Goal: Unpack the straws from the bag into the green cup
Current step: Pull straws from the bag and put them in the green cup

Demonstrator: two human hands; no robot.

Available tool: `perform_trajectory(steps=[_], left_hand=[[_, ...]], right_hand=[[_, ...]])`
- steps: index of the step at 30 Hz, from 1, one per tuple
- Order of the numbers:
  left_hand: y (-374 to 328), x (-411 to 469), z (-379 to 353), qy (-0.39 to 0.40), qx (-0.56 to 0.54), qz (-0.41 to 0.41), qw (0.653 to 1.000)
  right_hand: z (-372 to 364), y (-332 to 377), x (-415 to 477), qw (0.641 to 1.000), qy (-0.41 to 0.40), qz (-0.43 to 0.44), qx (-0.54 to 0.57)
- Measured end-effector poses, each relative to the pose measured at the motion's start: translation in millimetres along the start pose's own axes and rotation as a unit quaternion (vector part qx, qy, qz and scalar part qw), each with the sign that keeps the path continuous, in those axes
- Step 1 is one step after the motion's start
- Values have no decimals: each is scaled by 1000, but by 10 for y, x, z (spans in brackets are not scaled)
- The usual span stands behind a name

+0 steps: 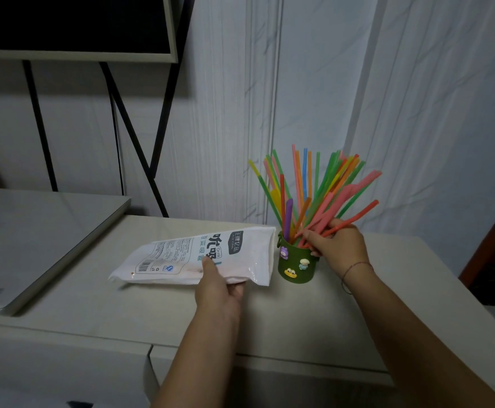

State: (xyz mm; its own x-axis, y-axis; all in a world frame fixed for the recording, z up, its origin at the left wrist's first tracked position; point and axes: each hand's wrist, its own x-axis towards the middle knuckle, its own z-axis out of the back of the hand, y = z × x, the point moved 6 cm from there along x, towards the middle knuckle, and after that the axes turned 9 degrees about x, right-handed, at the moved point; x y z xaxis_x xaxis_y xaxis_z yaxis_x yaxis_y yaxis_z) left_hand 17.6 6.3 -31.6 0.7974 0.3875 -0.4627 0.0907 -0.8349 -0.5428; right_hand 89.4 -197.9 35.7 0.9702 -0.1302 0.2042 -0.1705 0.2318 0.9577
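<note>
While left hand (218, 287) grips bag (199, 254), right hand (339, 248) holds straws (314, 195), beige counter (299, 313), white wall (417, 83)

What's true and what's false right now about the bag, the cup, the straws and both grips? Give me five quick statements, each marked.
1. The left grip holds the bag. True.
2. The bag stands upright inside the green cup. False: it lies flat, to the left of the cup.
3. The right grip holds a few straws at the cup's mouth. True.
4. The cup has tipped over. False: it stands upright on the counter.
5. The cup has no straws in it. False: many fan out of its top.
</note>
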Motion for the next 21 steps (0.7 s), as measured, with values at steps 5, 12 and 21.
perform_trajectory(steps=[5,12,21], left_hand=[[-19,-12,5,-5,4,2,1000],[-15,-7,21,-11,2,9,1000],[-22,-19,8,-9,2,4,1000]], right_hand=[[14,93,5,999,11,-5,35],[86,186,44,999,-12,11,47],[215,314,-15,992,-51,39,107]])
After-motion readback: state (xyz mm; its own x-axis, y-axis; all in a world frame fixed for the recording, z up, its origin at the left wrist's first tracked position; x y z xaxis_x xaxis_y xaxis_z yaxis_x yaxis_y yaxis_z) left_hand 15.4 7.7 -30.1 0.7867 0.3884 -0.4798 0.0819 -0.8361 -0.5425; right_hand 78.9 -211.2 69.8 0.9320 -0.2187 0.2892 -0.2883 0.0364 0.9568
